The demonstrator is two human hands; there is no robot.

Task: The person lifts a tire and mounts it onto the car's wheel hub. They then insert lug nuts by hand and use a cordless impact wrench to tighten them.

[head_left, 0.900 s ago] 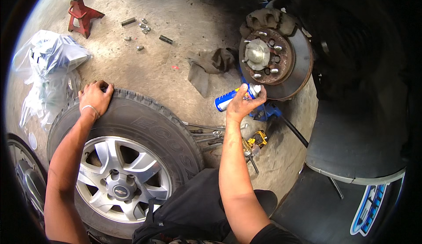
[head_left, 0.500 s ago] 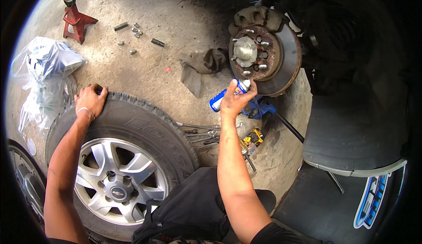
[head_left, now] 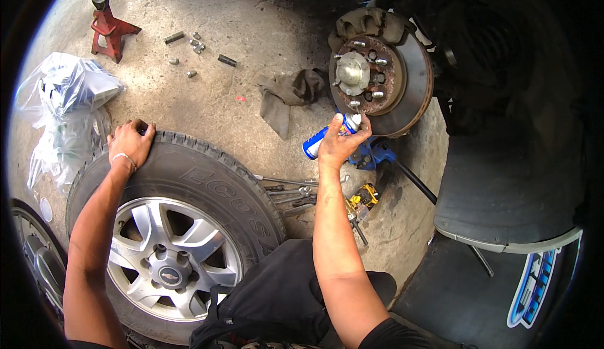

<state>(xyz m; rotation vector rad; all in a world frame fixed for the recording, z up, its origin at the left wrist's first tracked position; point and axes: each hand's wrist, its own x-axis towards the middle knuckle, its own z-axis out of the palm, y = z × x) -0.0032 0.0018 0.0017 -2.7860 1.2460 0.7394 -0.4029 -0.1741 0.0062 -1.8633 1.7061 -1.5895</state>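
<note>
Spray can [head_left: 313, 146], a blue-and-white cylinder, is gripped by the curled fingers of the right hand [head_left: 338, 145], near the round, rust-rimmed brake disc [head_left: 416, 78]; the left hand [head_left: 131, 143] rests bent fingers on the treaded black rubber tyre [head_left: 189, 151].

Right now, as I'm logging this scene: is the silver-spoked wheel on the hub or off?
Off. The wheel sits apart under the left hand; the hub has bare studs.
</note>
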